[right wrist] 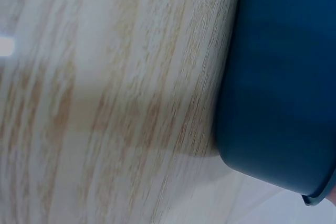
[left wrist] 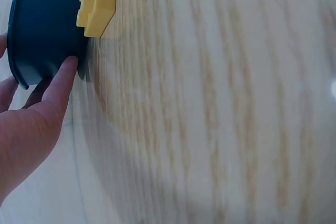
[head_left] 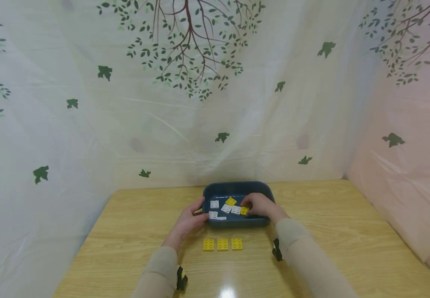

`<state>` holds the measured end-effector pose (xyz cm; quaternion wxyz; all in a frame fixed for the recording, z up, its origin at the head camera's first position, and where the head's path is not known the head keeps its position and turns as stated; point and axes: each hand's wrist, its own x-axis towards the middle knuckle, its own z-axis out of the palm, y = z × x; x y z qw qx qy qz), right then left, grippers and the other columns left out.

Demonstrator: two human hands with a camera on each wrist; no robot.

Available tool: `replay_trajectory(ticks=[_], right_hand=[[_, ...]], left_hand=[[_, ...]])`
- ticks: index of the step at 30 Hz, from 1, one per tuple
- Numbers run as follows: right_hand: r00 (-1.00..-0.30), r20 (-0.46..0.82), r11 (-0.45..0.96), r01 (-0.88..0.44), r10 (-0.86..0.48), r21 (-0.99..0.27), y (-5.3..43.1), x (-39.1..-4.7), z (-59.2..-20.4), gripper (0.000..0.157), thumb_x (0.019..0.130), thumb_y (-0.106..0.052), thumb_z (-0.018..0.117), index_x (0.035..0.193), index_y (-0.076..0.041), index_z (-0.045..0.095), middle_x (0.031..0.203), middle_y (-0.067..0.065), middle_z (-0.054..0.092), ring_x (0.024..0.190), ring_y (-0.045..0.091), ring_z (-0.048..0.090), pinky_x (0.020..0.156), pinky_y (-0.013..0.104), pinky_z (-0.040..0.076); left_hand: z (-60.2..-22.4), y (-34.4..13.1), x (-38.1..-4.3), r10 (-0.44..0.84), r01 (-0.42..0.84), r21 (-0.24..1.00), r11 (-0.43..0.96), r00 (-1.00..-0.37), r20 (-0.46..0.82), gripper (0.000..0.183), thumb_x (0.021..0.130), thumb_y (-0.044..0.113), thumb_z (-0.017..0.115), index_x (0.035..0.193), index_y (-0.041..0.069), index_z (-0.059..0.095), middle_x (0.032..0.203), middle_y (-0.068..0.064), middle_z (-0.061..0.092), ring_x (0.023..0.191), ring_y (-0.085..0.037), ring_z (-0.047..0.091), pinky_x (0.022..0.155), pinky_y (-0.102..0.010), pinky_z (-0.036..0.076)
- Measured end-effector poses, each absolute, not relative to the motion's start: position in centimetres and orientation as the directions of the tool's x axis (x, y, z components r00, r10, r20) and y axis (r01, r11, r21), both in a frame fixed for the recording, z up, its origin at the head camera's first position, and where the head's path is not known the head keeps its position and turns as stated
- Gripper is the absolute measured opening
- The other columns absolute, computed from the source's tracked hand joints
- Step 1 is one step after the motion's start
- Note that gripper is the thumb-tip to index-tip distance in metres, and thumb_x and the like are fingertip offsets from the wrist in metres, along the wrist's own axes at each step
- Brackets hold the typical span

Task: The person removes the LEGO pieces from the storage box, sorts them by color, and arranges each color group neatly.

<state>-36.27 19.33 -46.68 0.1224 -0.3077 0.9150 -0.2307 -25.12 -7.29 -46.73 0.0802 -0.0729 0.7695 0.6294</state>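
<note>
Three yellow bricks [head_left: 223, 244] sit in front of the tray [head_left: 237, 224], left hand [head_left: 189, 219] loosely steadying it, right hand [head_left: 259, 205] pinching a fourth yellow [head_left: 244, 211] inside, another yellow [head_left: 231, 201] plus whites [head_left: 226, 208] left there.

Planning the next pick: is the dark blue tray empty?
Not empty: the head view shows white building bricks and yellow building bricks inside the dark blue tray.

A light-brown wood-grain table [head_left: 125, 231] carries a dark blue, rounded rectangular tray [head_left: 237, 224], with the table's far edge just behind it. On the near side of the tray, apart from its front wall, three yellow, studded, block-shaped bricks [head_left: 223, 244] lie in one row, studs up, narrow gaps between them
</note>
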Motion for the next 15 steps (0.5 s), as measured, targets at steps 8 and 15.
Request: replay_trajectory(ticks=[8,15], right_hand=[[-0.793,-0.057,0.707,-0.506,-0.607,-0.494,19.6,-35.7,-45.6,0.027,0.080,-0.004,0.080,0.105,-0.009,0.075,0.098,0.000,0.070,0.087,0.015,0.060,0.084,0.039,0.054],[-0.767,0.028,0.658,-0.568,-0.641,-0.494,21.0,-34.8,-44.8,0.028,0.082,-0.005,0.079,0.109,-0.007,0.074,0.105,0.004,0.069,0.091,0.019,0.061,0.084,0.039,0.054]], left_hand=[[-46.9,-7.3,-25.2,-0.013,-0.209,0.959,0.194,-0.978,-0.210,0.067,0.094,0.011,0.067,0.153,0.020,0.039,0.159,-0.013,0.030,0.132,-0.036,0.046,0.099,-0.044,0.050],[-46.9,-7.3,-25.2,-0.013,-0.212,0.959,0.186,-0.977,-0.214,0.067,0.093,0.011,0.068,0.153,0.022,0.039,0.160,-0.011,0.030,0.133,-0.035,0.045,0.100,-0.044,0.049]])
